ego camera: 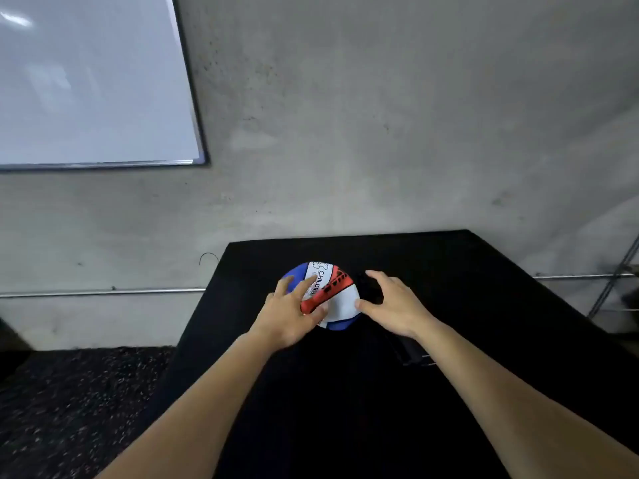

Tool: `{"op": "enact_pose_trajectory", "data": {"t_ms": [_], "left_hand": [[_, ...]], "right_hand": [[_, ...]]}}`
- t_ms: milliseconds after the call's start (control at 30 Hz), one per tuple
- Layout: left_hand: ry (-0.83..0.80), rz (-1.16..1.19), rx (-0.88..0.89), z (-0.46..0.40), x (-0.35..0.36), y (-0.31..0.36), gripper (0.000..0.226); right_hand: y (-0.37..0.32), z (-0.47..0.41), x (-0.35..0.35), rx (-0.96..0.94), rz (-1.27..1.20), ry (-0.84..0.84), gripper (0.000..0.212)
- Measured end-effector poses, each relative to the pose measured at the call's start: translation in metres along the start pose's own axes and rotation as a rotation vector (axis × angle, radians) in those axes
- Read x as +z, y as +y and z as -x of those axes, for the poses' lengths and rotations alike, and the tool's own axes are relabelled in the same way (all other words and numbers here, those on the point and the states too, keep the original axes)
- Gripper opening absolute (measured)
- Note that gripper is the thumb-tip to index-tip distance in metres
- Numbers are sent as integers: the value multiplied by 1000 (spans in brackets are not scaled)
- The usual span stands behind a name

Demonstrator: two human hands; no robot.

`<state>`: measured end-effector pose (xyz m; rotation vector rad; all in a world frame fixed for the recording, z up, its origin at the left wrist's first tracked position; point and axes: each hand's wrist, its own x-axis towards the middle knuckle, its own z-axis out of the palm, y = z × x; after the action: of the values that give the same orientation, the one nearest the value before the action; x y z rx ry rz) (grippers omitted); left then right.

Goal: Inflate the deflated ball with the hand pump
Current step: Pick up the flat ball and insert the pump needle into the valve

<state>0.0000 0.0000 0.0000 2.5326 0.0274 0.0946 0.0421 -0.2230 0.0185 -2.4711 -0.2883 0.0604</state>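
A deflated ball (pixel 337 299) with red, white and blue panels lies on the black table (pixel 449 271), near its far end. My left hand (pixel 288 312) rests on the ball's left side with fingers spread over it. My right hand (pixel 390 304) hovers at the ball's right edge, fingers relaxed and apart, thumb close to the ball. A dark object that may be the hand pump (pixel 413 354) lies on the table under my right forearm, hard to make out against the black surface.
A concrete wall rises behind the table, with a whiteboard (pixel 93 81) at upper left. A metal rail (pixel 103 292) runs along the wall. Dark speckled floor (pixel 69 409) lies to the left. A metal frame (pixel 615 274) stands at the right edge.
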Motion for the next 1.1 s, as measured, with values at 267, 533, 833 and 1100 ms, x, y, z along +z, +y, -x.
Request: {"op": "enact_pose_trajectory", "data": {"t_ms": [267,533,833,1100], "left_hand": [[99,77,-80,-51,64,-25,64],[380,233,-6,-34,91,-51,49],[394,186,-6,-37,93,-52,46],[419,178,7,-36,94,-52,44]], "right_hand": [[36,-59,41,131,154,-63,64],[49,-77,64,172,262,59,67],[41,-115,60,181,244,25,59],[36,-126,68,148,168,48,80]]}}
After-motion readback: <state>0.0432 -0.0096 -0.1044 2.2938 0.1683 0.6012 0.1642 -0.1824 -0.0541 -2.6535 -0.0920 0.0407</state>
